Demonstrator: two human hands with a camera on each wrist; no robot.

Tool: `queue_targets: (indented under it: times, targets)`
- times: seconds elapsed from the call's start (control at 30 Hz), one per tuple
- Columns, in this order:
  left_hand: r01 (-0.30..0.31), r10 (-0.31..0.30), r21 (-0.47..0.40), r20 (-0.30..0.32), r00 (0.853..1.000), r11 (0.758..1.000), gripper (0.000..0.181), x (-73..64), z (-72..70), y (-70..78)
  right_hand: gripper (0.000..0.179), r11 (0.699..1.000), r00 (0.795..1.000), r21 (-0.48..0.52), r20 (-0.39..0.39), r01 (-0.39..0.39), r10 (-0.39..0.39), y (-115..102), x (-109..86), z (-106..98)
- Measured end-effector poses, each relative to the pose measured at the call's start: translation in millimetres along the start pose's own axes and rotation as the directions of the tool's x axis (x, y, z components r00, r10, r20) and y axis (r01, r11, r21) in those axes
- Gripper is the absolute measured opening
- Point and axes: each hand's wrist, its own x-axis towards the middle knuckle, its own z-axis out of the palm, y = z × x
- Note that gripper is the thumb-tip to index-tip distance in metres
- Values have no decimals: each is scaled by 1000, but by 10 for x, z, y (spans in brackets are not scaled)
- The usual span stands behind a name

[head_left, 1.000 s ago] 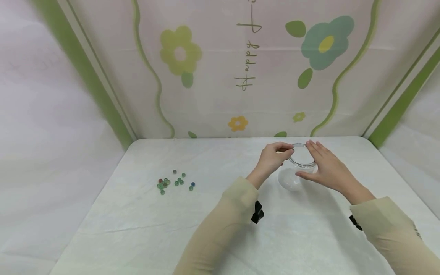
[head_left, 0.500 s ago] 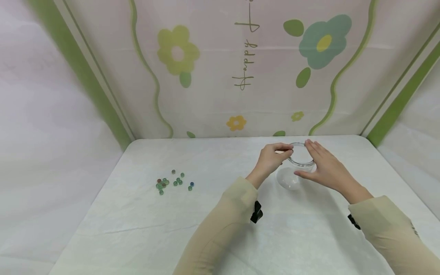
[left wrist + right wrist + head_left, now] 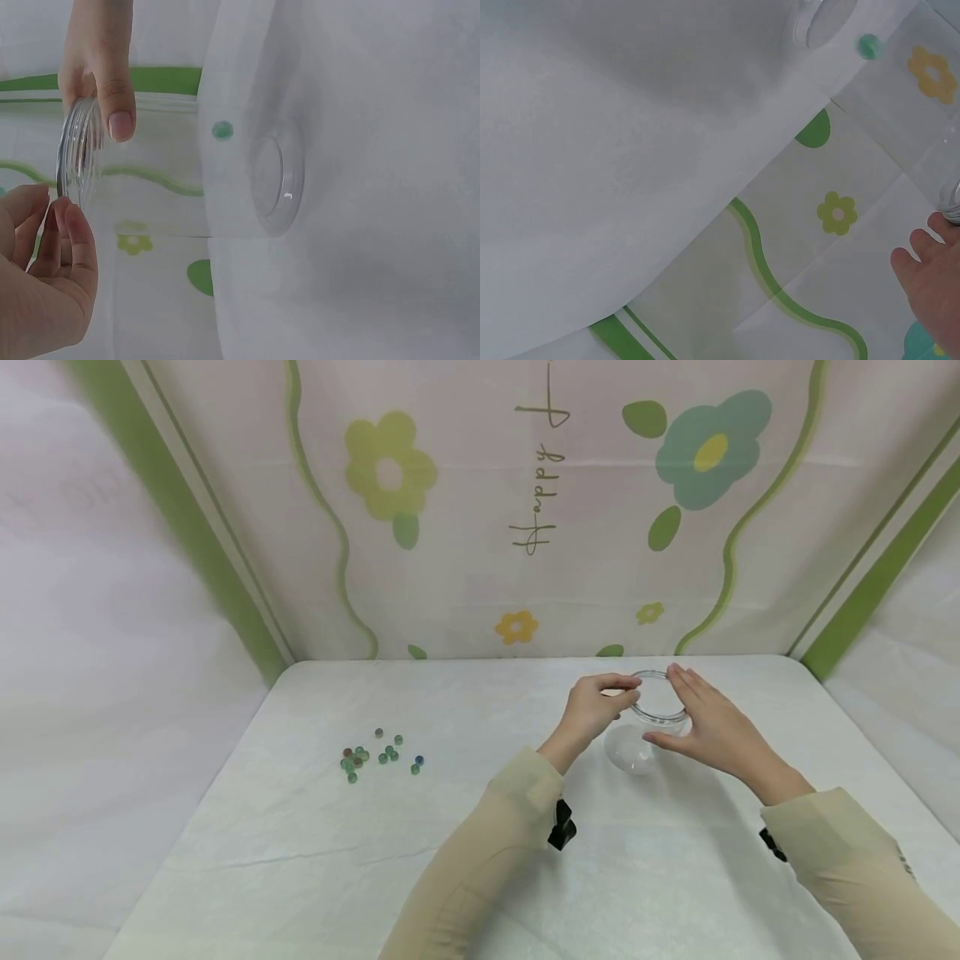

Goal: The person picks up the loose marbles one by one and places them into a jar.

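My left hand [image 3: 588,712] pinches the upright jar [image 3: 637,742] at its rim, my right hand [image 3: 714,728] holds its right side; marbles [image 3: 383,758] lie well left of it, nearer my left

The jar [image 3: 176,165] is showing clear and colourless, a round teal-green spot [image 3: 223,130] appearing on or through it. The marbles [image 3: 389,750] are showing mostly green, with some dull red and one blue. Beige is covering the sleeves [image 3: 480,852]. Yellow-green, teal and orange flowers [image 3: 367,468] are patterning the off-white backdrop [image 3: 465,527].
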Motion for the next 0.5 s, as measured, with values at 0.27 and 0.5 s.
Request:
queue_targets:
  times: [0.27,0.5]
  targets:
    - [42,-41,-93,11,999,995,23,0,-87,-72,106,1000,1000,11,-15,-1,2,-20,-2,-2]
    - [49,-48,-97,13,999,994,26,-25,-243,-135,106,1000,1000,23,-8,-15,15,-23,-3,-5]
